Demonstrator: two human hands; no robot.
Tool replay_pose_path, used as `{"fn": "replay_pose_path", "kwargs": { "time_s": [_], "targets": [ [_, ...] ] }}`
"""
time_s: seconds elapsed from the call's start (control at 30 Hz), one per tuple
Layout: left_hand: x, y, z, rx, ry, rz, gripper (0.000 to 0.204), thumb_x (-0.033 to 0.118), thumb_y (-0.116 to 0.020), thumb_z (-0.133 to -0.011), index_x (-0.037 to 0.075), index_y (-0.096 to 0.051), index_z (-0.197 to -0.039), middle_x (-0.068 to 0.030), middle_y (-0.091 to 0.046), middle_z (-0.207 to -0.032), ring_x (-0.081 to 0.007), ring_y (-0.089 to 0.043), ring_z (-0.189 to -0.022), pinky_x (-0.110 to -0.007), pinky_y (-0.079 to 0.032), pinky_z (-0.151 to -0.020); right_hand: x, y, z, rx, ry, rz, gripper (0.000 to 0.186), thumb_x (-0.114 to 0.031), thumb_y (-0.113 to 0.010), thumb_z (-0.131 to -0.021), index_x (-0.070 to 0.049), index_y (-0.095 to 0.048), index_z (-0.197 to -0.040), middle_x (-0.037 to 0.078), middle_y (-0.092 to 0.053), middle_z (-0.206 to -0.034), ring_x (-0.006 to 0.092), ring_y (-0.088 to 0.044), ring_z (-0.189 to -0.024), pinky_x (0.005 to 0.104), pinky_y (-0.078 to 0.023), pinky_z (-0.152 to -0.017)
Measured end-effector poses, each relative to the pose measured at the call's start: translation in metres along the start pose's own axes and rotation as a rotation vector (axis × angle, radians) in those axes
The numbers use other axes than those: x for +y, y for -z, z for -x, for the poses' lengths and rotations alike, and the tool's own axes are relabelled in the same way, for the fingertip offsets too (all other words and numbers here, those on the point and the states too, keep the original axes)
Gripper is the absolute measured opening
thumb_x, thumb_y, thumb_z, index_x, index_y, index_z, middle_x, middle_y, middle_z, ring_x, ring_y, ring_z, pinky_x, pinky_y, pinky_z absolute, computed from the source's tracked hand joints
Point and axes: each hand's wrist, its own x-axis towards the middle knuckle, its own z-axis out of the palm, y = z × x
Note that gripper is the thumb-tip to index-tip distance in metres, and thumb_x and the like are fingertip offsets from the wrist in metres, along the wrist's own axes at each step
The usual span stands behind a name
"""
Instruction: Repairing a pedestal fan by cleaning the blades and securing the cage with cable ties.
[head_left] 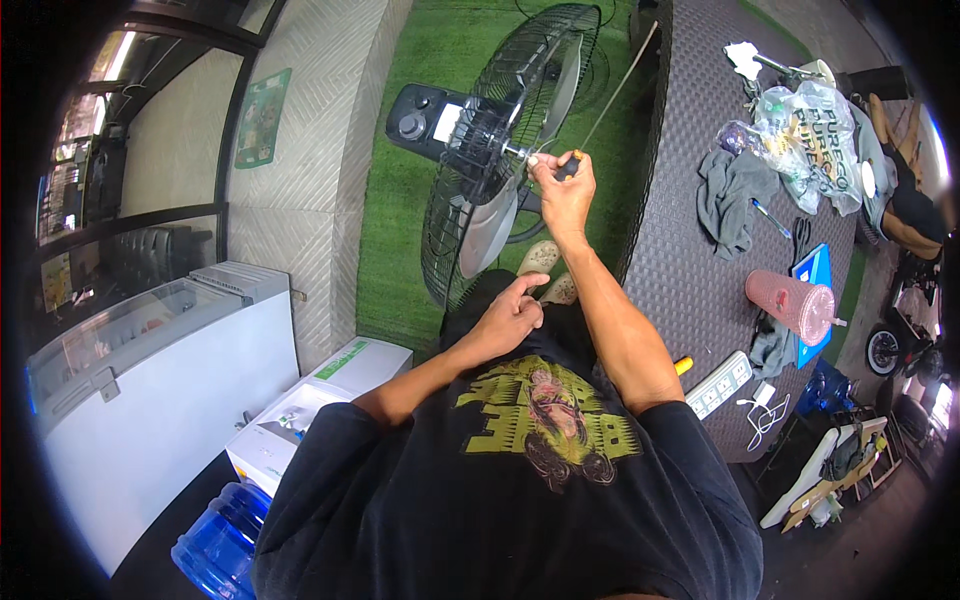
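Observation:
A black electric fan (480,140) lies on its side ahead of me, its wire guard off-round to my view and grey blades (490,232) showing inside. My right hand (566,200) is closed round the black and yellow handle of a long screwdriver (570,166), whose thin shaft slants up and away to the right. The thumb and forefinger of that hand meet at the metal shaft (517,150) at the fan's centre; whether they pinch a small part is hidden. Lower down, near my lap, my left hand (508,322) holds nothing, with its forefinger stretched out and the other fingers loosely bent.
On my right, a dark woven-textured table (690,290) carries a plastic bag (810,140), grey cloth (735,195), pink tumbler (790,303) and power strip (718,384). To the left stand a white chest freezer (180,390), white box (300,400) and blue water jug (225,540).

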Motion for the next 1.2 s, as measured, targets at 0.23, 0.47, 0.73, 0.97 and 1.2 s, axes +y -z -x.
{"fn": "replay_pose_path", "kwargs": {
  "time_s": [0.23, 0.47, 0.73, 0.97, 1.2],
  "targets": [
    [-0.006, -0.005, -0.004, -0.051, -0.042, 0.054, 0.050, 0.003, -0.042, -0.087, 0.002, -0.031, -0.135, 0.0010, -0.050, -0.069, -0.0045, -0.039, -0.054, -0.018, -0.034, -0.049, -0.005, 0.002, 0.003, -0.012, -0.062, -0.097, 0.030, 0.005, -0.065, -0.079, -0.005, -0.038, -0.086, 0.014, -0.065, -0.084, 0.0134, -0.062, -0.067, 0.0241, -0.052, -0.061],
    [0.000, -0.003, -0.007, -0.073, -0.006, 0.034, 0.049, 0.004, -0.041, -0.088, 0.000, -0.030, -0.136, -0.0002, -0.049, -0.073, -0.0048, -0.039, -0.057, -0.019, -0.035, -0.050, -0.011, -0.003, 0.000, 0.008, -0.122, -0.092, 0.028, 0.006, -0.064, -0.080, -0.005, -0.039, -0.087, 0.015, -0.064, -0.085, 0.0144, -0.062, -0.068, 0.0254, -0.054, -0.061],
    [0.002, -0.001, -0.011, -0.075, -0.033, 0.014, 0.046, 0.004, -0.044, -0.088, 0.000, -0.033, -0.133, -0.0011, -0.050, -0.071, -0.0067, -0.043, -0.060, -0.022, -0.038, -0.055, -0.009, -0.004, 0.001, 0.013, -0.116, -0.119, 0.030, 0.006, -0.065, -0.079, -0.005, -0.039, -0.087, 0.015, -0.064, -0.086, 0.0149, -0.062, -0.070, 0.0265, -0.054, -0.062],
    [-0.004, -0.001, -0.014, -0.102, -0.043, 0.000, 0.048, 0.005, -0.042, -0.088, 0.000, -0.031, -0.135, 0.0005, -0.048, -0.072, -0.0042, -0.039, -0.057, -0.019, -0.035, -0.051, -0.010, -0.004, 0.005, 0.004, -0.132, -0.165, 0.031, 0.006, -0.065, -0.079, -0.007, -0.039, -0.089, 0.015, -0.062, -0.090, 0.0166, -0.062, -0.072, 0.0272, -0.053, -0.065],
    [0.002, -0.003, -0.015, -0.081, -0.018, 0.023, 0.045, 0.005, -0.043, -0.089, 0.001, -0.034, -0.133, -0.0005, -0.050, -0.072, -0.0057, -0.043, -0.060, -0.021, -0.038, -0.055, -0.010, -0.005, 0.002, -0.007, -0.144, -0.184, 0.031, 0.010, -0.062, -0.080, -0.007, -0.037, -0.089, 0.016, -0.063, -0.090, 0.0173, -0.062, -0.072, 0.0276, -0.053, -0.066]
  ]
}}
